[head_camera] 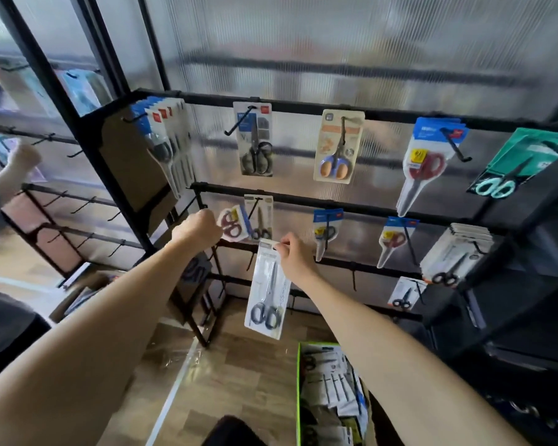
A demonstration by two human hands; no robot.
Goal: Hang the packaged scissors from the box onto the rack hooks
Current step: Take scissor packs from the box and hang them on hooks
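Rack (303,106) rails leave us open room between their hooks, with floor showing below the lowest rail. Our left hand (197,229) is clenched at the left end of the middle rail; we cannot tell what it grips. Our right hand (295,257) pinches the top edge of the packaged scissors (266,291), hanging below the middle rail. Box (298,381) sits lower right.

rack (303,106) ahead: top bar carries five hooks with packaged scissors, a thick stack (165,140) at far left; lower bars hold further packs. box (331,394) on floor below right, packs inside. right hand (295,257) holds a pack (266,291) before the lower bars, left hand (197,230) just beside, possibly on a hook.
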